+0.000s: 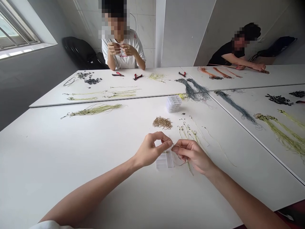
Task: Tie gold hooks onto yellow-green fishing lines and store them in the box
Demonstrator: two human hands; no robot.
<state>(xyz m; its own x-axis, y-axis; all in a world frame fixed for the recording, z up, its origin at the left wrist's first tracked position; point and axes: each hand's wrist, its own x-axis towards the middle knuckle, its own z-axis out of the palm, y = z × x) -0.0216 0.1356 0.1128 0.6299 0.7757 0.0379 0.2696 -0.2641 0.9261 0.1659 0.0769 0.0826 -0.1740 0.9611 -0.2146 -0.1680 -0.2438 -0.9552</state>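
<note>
Fishing line (pixel 175 148) is pinched between the fingertips of the left hand (pixel 150 150) and right hand (pixel 192 155), just above a clear plastic compartment box (pixel 164 161) on the white worktop (pixel 71 178), beside tied hooks (pixel 189 135).

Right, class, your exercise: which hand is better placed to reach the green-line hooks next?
Probably the right hand: it sits beside the green-line hooks, with lines running under it, while the left hand is farther off.
</note>
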